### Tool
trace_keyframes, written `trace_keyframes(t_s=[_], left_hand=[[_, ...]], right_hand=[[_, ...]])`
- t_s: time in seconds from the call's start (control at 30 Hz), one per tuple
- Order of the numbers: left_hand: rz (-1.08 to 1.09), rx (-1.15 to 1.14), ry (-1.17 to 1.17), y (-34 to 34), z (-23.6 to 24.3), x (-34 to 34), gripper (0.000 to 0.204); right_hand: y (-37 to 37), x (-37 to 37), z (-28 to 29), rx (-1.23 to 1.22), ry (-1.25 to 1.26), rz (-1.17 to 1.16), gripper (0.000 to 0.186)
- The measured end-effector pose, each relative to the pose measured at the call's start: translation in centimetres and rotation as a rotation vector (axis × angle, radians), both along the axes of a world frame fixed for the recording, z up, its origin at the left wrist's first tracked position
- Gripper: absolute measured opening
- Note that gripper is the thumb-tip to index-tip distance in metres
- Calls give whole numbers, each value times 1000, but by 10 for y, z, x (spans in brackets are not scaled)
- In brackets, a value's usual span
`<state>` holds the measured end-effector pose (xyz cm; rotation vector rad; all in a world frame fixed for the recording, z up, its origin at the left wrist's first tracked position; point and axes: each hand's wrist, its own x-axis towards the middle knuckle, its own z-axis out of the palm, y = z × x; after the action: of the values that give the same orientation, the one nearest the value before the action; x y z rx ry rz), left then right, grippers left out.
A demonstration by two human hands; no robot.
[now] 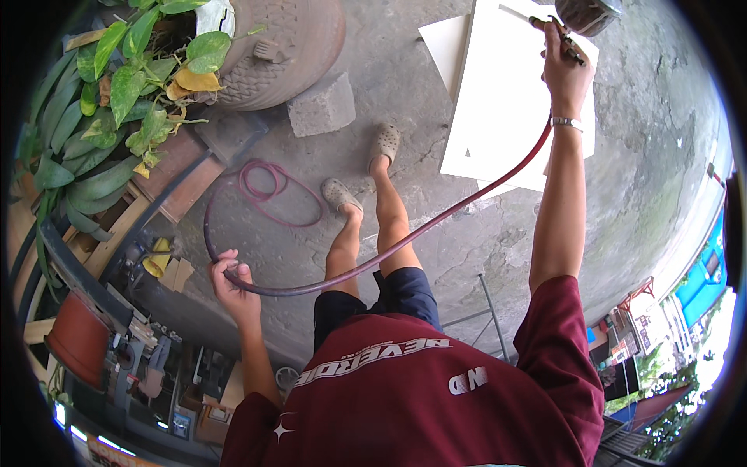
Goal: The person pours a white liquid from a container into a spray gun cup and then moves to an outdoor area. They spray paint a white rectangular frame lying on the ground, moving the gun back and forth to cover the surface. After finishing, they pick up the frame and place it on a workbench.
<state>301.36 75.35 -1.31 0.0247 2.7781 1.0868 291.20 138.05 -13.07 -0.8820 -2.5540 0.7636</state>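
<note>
My right hand (566, 74) grips a dark metal spray gun (574, 53) with a cup (587, 14) at the top edge, over large white boards (498, 101) lying stacked askew on the concrete. A red hose (420, 229) runs from below that hand in a long sag to my left hand (233, 284), whose fingers are wrapped around it at lower left. From there the hose rises to a loose coil (276, 194) on the ground beside my sandalled feet.
A large clay pot (296, 43), leafy plants (124, 97) and a concrete block (319, 105) stand at upper left, beside wooden planks (167, 171). An orange planter (78, 338) and clutter fill the lower left. A thin metal frame (490, 311) is behind me at lower right.
</note>
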Motion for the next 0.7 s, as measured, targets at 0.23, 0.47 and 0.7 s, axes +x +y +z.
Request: trace_keyframes(t_s=[0.23, 0.47, 0.7], left_hand=[[7, -10, -22, 5, -3, -4, 24], [-11, 2, -20, -3, -7, -2, 24], [-23, 36, -3, -19, -8, 4, 23]], right_hand=[[-2, -37, 39, -172, 65, -92, 32], [-10, 18, 20, -50, -20, -56, 56], [-59, 86, 24, -104, -31, -108, 49]])
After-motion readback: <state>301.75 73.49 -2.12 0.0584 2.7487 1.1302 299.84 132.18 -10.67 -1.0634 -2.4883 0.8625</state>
